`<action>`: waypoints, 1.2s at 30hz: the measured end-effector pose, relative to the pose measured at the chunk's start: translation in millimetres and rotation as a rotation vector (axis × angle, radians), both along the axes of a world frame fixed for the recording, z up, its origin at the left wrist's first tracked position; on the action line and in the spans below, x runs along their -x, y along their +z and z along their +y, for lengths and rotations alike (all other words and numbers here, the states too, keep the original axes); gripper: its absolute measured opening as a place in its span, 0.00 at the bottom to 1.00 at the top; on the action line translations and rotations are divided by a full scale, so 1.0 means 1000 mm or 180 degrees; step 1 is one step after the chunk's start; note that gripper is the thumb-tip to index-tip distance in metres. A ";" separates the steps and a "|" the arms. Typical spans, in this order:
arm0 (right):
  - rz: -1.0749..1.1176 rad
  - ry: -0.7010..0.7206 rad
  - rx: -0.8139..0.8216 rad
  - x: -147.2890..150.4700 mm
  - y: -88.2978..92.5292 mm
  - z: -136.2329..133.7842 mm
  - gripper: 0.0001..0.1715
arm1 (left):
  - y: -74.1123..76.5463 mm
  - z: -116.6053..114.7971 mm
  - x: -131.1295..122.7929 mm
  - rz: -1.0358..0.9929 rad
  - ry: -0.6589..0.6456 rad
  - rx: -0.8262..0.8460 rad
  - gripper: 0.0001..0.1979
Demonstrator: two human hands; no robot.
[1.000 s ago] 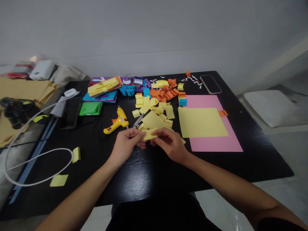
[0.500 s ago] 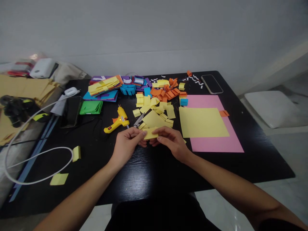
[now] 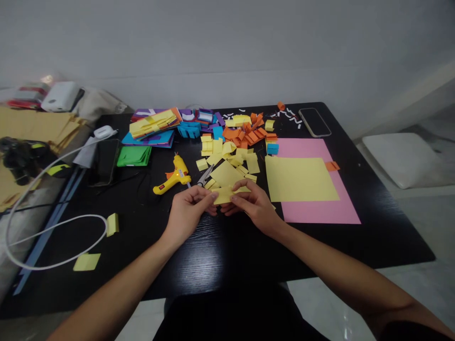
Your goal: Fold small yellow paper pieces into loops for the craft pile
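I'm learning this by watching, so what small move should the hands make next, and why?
Perhaps press a crease along the yellow strip with the right hand while the left hand steadies it: both hands hold it, one at each end, and the small yellow piece farther left shows a fold.

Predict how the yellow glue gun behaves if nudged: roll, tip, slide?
The glue gun appears to lie on its side, so it probably won't roll or tip. The black tabletop looks glossy, so it may slide. Its body looks like plastic, so probably fairly light.
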State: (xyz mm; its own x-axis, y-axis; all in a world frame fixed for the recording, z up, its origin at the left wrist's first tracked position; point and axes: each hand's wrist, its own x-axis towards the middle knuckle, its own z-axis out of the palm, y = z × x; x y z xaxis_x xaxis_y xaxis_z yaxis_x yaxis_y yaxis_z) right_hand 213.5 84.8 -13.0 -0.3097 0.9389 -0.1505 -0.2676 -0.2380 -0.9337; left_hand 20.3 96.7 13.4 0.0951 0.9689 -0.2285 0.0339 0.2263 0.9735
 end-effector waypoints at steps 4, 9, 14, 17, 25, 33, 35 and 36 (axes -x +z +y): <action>-0.1230 -0.0539 -0.1417 0.000 0.001 -0.004 0.17 | 0.000 -0.001 -0.001 -0.0070 -0.0100 0.0085 0.12; -0.1620 -0.0784 -0.2259 -0.001 0.003 -0.004 0.03 | 0.001 -0.002 0.001 -0.0066 -0.0487 0.0146 0.17; -0.1094 -0.0742 -0.0952 0.002 0.002 -0.002 0.08 | -0.002 -0.006 0.005 0.0827 -0.0145 -0.1094 0.11; -0.0849 -0.0691 -0.0636 0.004 0.002 -0.001 0.12 | -0.006 -0.009 0.004 0.1042 -0.0246 -0.1554 0.07; -0.0854 -0.0668 -0.0601 0.002 0.006 -0.002 0.08 | -0.006 -0.011 0.003 0.1289 -0.0238 -0.1459 0.06; -0.0892 -0.0628 -0.0629 0.002 0.005 -0.001 0.08 | -0.005 -0.012 0.003 0.1459 -0.0377 -0.1504 0.08; -0.0905 -0.0622 -0.0629 0.003 0.005 -0.002 0.08 | -0.005 -0.012 0.003 0.1449 -0.0416 -0.1512 0.08; -0.0905 -0.0629 -0.0635 0.003 0.005 -0.003 0.09 | -0.005 -0.012 0.003 0.1440 -0.0424 -0.1518 0.08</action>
